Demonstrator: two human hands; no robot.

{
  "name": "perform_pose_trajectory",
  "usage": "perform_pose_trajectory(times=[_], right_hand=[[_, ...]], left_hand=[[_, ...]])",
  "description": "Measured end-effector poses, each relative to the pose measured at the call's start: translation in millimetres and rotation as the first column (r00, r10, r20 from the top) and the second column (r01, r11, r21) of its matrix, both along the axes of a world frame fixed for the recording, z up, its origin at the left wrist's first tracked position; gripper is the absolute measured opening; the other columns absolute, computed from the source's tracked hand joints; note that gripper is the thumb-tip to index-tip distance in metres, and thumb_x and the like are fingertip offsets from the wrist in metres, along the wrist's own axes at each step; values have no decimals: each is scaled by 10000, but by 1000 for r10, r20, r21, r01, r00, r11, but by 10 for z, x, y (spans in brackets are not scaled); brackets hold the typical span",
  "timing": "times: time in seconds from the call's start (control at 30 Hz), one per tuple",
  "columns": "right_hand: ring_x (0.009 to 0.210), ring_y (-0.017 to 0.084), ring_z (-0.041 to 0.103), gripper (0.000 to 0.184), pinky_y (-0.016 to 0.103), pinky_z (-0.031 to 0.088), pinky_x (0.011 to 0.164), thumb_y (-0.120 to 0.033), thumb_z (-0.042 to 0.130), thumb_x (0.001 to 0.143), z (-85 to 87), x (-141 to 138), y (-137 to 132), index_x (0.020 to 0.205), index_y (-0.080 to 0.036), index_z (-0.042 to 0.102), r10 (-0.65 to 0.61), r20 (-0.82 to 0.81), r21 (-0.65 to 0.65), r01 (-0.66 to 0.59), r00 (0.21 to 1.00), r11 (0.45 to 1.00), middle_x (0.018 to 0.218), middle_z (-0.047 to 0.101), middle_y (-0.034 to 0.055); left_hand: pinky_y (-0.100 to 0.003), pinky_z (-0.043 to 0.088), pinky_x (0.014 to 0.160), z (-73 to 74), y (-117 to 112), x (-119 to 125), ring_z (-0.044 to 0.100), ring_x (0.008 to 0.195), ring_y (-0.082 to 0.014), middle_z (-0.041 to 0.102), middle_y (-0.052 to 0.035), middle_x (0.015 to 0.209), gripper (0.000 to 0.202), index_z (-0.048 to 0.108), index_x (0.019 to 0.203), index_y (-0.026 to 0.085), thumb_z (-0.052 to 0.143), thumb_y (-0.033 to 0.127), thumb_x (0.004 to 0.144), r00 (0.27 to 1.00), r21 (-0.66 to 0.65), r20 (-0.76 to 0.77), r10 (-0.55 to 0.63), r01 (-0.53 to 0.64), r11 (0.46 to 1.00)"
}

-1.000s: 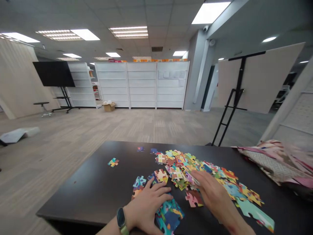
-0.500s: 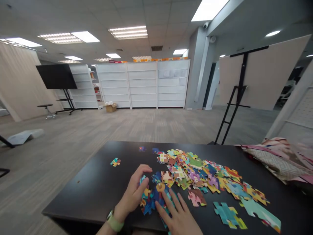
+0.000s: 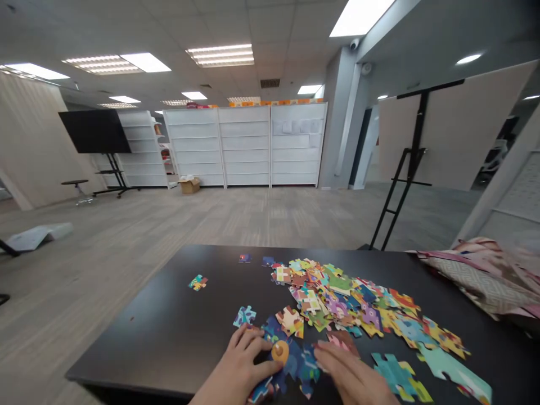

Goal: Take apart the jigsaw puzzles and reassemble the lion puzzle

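Observation:
Blue jigsaw puzzle pieces, one with an orange circle, lie together near the table's front edge. My left hand rests over their left side, fingers bent and apart from the thumb, with the fingertips on the pieces. At their right edge is my right hand, its fingers stretched out side by side and the tips touching a blue piece. A pink-and-brown puzzle piece is partly hidden behind it. Just beyond my hands lie a light-blue puzzle piece and a cream-and-brown puzzle piece.
A heap of mixed puzzle pieces spreads over the right half of the black table. Large teal pieces lie at front right. A single piece sits far left. Folded fabric covers the right end.
My left hand has turned palm-down onto the blue pieces. My right hand has moved right, uncovering them. The blue pieces have shifted right, and the light-blue piece now lies apart.

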State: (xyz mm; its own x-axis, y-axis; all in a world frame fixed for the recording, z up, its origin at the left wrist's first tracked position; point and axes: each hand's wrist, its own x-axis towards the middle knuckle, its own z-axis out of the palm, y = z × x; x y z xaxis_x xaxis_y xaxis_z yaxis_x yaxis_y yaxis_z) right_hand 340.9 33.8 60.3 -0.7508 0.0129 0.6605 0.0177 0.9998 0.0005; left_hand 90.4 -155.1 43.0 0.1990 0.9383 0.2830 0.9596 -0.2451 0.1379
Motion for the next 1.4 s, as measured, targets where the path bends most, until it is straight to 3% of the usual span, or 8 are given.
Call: perform_pose_trajectory(times=[0.17,0.27,0.47,0.63,0.87,1.07,1.27,1.4], right_hand=[[1192,222,649,404,388,555,1022,-180,411,975,104,-210,690,1307,-240,633,-324,36,-142,326,945,935,1324,659,97],[1263,309,598,352,543,508,1046,-377,506,984,88,-361,878,1245,-224,685,-326,267,-127,369,907,921,1342,650,132],[1443,314,384,480,579,359,1153,-376,494,996,96,-317,340,1455,-238,501,-312,241,-62,336,919,940,1553,434,122],[1317,278,533,581,366,511,988,-434,586,921,-250,-451,-281,1445,-201,491,-136,172,160,108,976,981,1464,553,109],[1023,217,644,247,353,462,947,-280,485,970,-896,-823,-671,1160,-250,640,-177,-241,200,227,954,953,1040,745,43],[701,144,583,101,261,462,695,-210,595,909,-643,-777,-671,938,-296,638,-11,-169,47,19,986,999,767,632,-38],[761,155,605,148,253,463,687,-343,746,827,-592,-752,-577,915,-303,635,28,-110,34,-24,994,999,838,667,-44],[1080,222,620,265,305,493,878,-449,704,854,-610,-745,-588,1039,-269,642,38,12,76,-38,999,996,1181,702,26]], left_hand=[[-443,288,1188,-35,61,19,507,1266,-222,580,-49,1355,529,431,1431,282,478,105,935,992,55,124,-9,3,998],[-465,371,1099,70,143,50,565,1103,-239,630,-61,1185,573,335,1517,298,453,149,976,984,35,153,96,-103,994],[-506,400,1054,262,325,132,518,1151,-316,555,-61,1259,849,446,1460,383,738,722,738,969,-169,197,148,-115,979],[-582,315,1149,222,235,85,386,1370,-355,477,-47,1469,569,533,1374,377,712,557,864,952,-194,194,239,-201,960],[-714,270,1143,142,-134,-134,313,1456,-384,381,-62,1578,438,527,1382,366,604,473,964,956,-244,109,273,-241,939],[-567,350,1173,170,-180,-173,376,1442,-267,435,6,1548,443,510,1399,401,434,184,1021,953,-173,83,291,-274,946],[-686,214,1171,275,-243,-165,286,1463,-405,320,-68,1608,740,409,1491,361,675,634,856,986,-220,114,122,-95,971],[-673,144,1194,314,-290,-147,315,1455,-380,405,-51,1566,692,463,1450,385,703,618,844,984,-235,138,112,-77,969]])
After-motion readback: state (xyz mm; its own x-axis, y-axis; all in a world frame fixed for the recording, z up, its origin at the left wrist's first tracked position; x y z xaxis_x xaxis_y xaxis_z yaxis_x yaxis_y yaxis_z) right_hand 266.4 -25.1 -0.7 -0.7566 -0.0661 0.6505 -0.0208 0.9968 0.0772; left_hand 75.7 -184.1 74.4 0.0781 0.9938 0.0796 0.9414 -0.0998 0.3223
